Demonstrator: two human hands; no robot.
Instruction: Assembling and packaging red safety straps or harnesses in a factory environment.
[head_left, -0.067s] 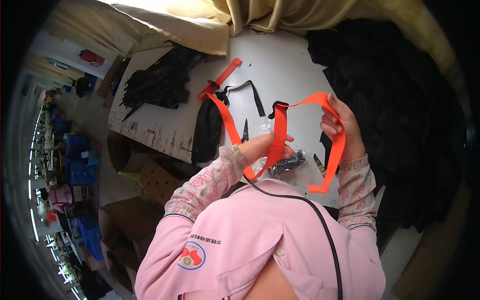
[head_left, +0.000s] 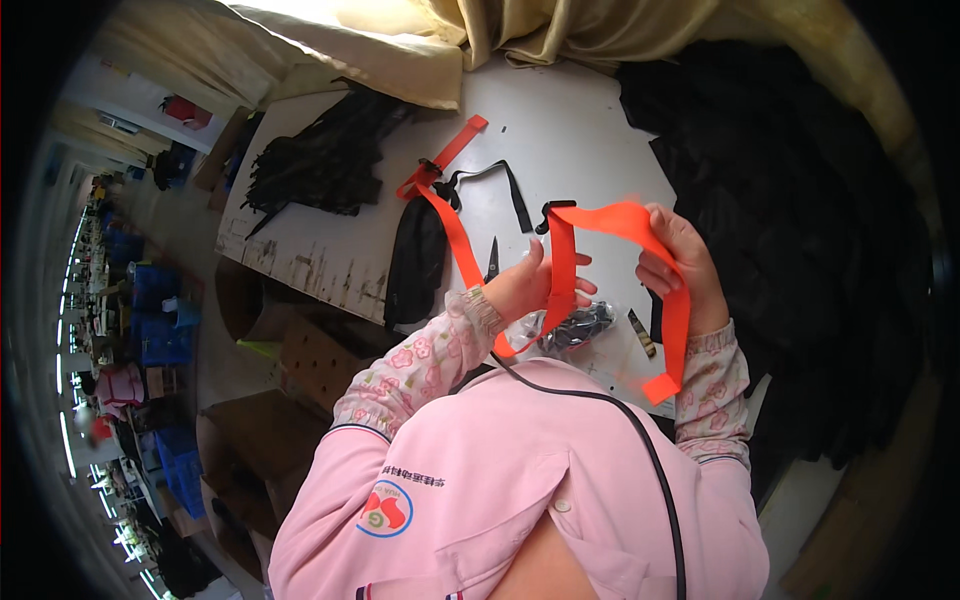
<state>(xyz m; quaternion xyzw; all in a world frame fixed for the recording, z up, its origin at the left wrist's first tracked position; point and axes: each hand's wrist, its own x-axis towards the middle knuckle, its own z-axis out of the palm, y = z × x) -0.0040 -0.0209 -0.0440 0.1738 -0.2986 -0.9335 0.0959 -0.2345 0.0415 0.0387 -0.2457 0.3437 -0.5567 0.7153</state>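
My left hand [head_left: 535, 283] pinches an orange webbing strap [head_left: 610, 218] that runs up from below my wrist and folds over at a black buckle [head_left: 555, 212]. My right hand [head_left: 678, 262] grips the same strap further along; its free end hangs down past my forearm to about chest height. A second orange strap [head_left: 447, 158] lies on the white table [head_left: 580, 130], joined to a black bag [head_left: 418, 255] and black webbing. Small scissors [head_left: 494, 258] lie just left of my left hand. A clear packet of dark small parts [head_left: 580, 325] rests under my hands.
A heap of black straps [head_left: 315, 165] lies at the table's far left. Piled black fabric [head_left: 790, 220] covers the right side. Beige cloth [head_left: 420, 50] hangs along the back edge. Cardboard boxes [head_left: 300, 370] stand on the floor to the left, beyond them blue crates.
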